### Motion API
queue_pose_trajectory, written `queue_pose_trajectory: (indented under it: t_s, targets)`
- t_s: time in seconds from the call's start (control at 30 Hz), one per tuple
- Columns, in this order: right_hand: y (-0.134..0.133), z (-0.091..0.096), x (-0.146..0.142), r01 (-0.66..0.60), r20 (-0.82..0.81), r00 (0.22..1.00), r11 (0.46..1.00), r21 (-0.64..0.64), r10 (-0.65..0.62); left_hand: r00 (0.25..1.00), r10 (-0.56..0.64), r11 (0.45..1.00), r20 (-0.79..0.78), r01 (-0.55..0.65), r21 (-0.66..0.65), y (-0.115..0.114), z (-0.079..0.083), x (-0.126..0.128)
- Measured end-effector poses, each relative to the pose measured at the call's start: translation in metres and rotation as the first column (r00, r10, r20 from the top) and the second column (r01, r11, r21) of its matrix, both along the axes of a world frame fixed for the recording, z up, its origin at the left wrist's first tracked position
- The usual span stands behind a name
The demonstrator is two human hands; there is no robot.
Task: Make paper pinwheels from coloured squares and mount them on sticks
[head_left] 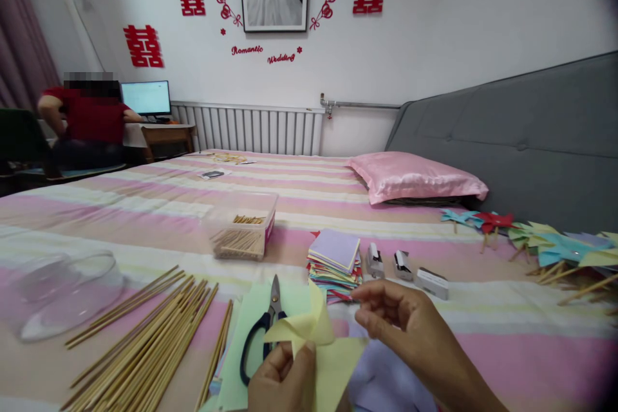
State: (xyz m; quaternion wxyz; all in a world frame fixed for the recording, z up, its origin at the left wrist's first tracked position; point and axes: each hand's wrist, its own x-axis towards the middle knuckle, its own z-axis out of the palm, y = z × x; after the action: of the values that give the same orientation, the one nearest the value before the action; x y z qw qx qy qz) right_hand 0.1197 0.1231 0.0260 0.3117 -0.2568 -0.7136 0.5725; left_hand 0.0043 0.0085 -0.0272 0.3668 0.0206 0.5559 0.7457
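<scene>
A pale yellow paper pinwheel (340, 364), with some corners folded to its middle, is pinched between the thumb and fingers of my left hand (284, 376). To its right my right hand (403, 322) is raised with curved fingers apart, and I see nothing in it. Dark-handled scissors (275, 299) lie on green paper sheets (246, 322) just beyond my left hand. Beyond the pinwheel is a stack of coloured paper squares (335, 257), lilac on top. Lilac paper (386, 380) lies partly hidden beneath my right hand.
Wooden sticks (149, 341) are spread at left, near clear plastic lids (72, 293). A clear box (244, 232) holds short sticks. Small boxes (432, 283) stand right of the stack. Finished pinwheels (560, 248) lie before the headboard. A person (94, 116) sits at a monitor.
</scene>
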Motion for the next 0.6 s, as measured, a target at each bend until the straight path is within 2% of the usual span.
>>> queue_pose_trajectory:
  t_s: [0.07,0.13,0.2,0.27,0.43,0.6]
  targets:
    - [-0.005,0.004,0.004,-0.131,0.072,0.989,0.991,0.009,0.13,0.998,0.013,1.0,0.06,-0.013,0.013,-0.001,-0.003,-0.003]
    - [-0.009,0.005,0.008,-0.3,0.164,0.939,0.953,-0.039,0.303,0.992,-0.003,0.998,0.124,-0.004,0.056,-0.002,-0.003,-0.005]
    - [-0.012,0.002,0.01,-0.403,0.231,0.881,0.911,-0.085,0.412,0.981,-0.032,0.993,0.191,0.01,0.118,-0.002,-0.001,-0.005]
    - [-0.013,-0.003,0.01,-0.413,0.262,0.869,0.907,-0.083,0.419,0.966,-0.068,0.985,0.248,0.025,0.173,-0.002,0.0,-0.005]
    - [-0.014,-0.01,0.004,-0.338,0.341,0.89,0.94,0.042,0.305,0.94,-0.094,0.978,0.328,0.025,0.209,0.001,-0.004,-0.003]
    - [-0.016,-0.003,-0.007,-0.341,0.243,0.914,0.94,0.026,0.325,0.951,-0.081,0.984,0.299,0.03,0.173,0.0,0.0,0.001]
